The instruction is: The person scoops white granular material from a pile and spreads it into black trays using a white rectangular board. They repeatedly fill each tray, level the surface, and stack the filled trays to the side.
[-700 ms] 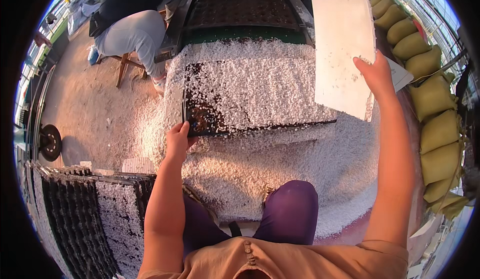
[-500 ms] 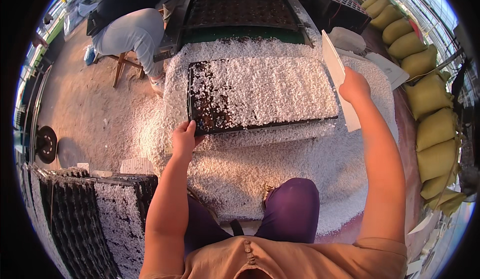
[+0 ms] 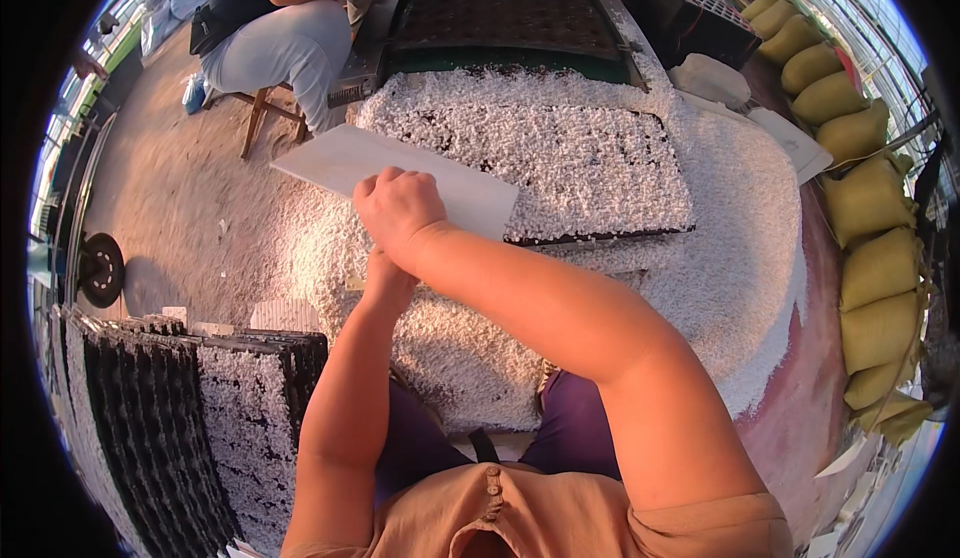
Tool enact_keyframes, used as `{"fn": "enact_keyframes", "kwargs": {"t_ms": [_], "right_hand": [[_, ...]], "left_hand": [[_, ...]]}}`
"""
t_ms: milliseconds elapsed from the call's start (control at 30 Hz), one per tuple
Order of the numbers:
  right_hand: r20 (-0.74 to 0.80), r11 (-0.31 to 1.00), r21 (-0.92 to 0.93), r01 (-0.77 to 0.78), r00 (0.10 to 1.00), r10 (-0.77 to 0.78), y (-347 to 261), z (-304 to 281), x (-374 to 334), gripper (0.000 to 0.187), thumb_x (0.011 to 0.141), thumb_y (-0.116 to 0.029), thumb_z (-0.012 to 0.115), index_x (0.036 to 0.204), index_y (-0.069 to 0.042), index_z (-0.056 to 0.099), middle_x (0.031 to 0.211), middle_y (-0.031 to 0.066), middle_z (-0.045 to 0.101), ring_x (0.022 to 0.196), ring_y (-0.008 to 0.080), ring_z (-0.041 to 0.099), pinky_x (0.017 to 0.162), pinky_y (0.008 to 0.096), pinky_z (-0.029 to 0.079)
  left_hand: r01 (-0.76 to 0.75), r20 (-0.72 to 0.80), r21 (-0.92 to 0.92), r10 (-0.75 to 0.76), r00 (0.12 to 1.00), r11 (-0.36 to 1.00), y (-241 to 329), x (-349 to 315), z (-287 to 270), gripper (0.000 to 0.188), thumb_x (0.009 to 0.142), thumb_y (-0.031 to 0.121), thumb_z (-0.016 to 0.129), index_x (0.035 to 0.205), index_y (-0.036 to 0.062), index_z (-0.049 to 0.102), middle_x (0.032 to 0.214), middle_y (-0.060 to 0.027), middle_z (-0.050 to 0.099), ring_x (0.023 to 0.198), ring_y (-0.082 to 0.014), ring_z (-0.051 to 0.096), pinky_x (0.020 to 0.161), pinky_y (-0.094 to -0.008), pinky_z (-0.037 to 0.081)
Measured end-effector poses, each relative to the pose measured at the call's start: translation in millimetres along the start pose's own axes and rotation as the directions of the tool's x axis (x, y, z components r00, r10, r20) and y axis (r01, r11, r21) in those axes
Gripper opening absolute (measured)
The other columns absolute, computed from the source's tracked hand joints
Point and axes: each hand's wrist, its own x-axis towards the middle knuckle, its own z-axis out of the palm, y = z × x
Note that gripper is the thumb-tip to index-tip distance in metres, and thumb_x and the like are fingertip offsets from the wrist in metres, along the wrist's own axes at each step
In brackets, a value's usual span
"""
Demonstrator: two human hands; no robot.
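My right hand (image 3: 402, 208) is wrapped round the top edge of a flat white board (image 3: 468, 190). The board leans across the left end of a black seedling tray (image 3: 610, 233), hiding that end. White granules (image 3: 590, 168) cover the visible part of the tray, with dark cell edges showing through in places. Just below the right hand, my left hand (image 3: 386, 266) is at the tray's near left corner. The right hand and forearm cover its fingers, so I cannot see its grip.
A granule heap (image 3: 730, 198) surrounds the tray. Upright stacked trays (image 3: 150, 408) stand at the lower left. Beyond, a seated person (image 3: 290, 48) reaches over a dark tray (image 3: 510, 8) on a green belt. Yellow-green sacks (image 3: 870, 198) line the right side.
My right hand has swept the board from the tray's right end to its left end, crossing over my left hand. Granules now lie more evenly, with more cell edges showing. The seated person's arm has drawn back leftward.
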Motion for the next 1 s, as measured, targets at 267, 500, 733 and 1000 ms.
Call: {"fn": "enact_keyframes", "kwargs": {"t_ms": [267,500,733,1000], "right_hand": [[-0.120,0.928,0.320,0.189,0.980,-0.158,32,-80,-80,0.022,0.068,-0.015,0.060,0.085,-0.003,0.054,0.070,0.0099,0.056,0.056,0.0238,0.058,0.051,0.0346,0.046],[0.351,0.160,0.885,-0.437,0.852,0.388,164,28,-42,0.042,0.067,-0.021,0.069,0.099,0.003,0.055,0.092,0.0150,0.061,0.079,0.0218,0.060,0.072,0.0312,0.047],[0.418,-0.027,0.863,-0.504,0.683,0.599,267,12,-135,0.044,0.070,-0.020,0.067,0.105,0.002,0.052,0.097,0.0145,0.059,0.087,0.0222,0.058,0.076,0.0342,0.045],[0.367,0.048,0.742,-0.669,0.466,0.805,425,-46,-269,0.043,0.070,-0.017,0.066,0.106,0.004,0.053,0.095,0.0130,0.060,0.084,0.0194,0.058,0.074,0.0314,0.045]], "left_hand": [[0.051,-0.212,0.423,0.044,0.976,0.905,11,-13,0,0.027,0.089,0.022,0.041,0.113,0.0105,0.043,0.107,-0.0036,0.047,0.087,-0.0179,0.048,0.075,-0.0314,0.041],[0.187,-0.403,0.210,-0.090,0.911,0.960,-1,6,19,0.045,0.088,0.032,0.049,0.126,0.0120,0.037,0.115,-0.0043,0.046,0.099,-0.0164,0.047,0.072,-0.0316,0.043],[0.267,-0.436,0.160,-0.174,0.883,0.950,7,6,12,0.040,0.082,0.019,0.059,0.119,0.0109,0.044,0.100,-0.0009,0.052,0.081,-0.0109,0.049,0.059,-0.0288,0.041],[0.249,-0.414,0.112,-0.183,0.892,0.962,11,10,15,0.035,0.084,0.018,0.055,0.118,0.0110,0.048,0.090,0.0013,0.054,0.070,-0.0091,0.048,0.053,-0.0269,0.039]]}}
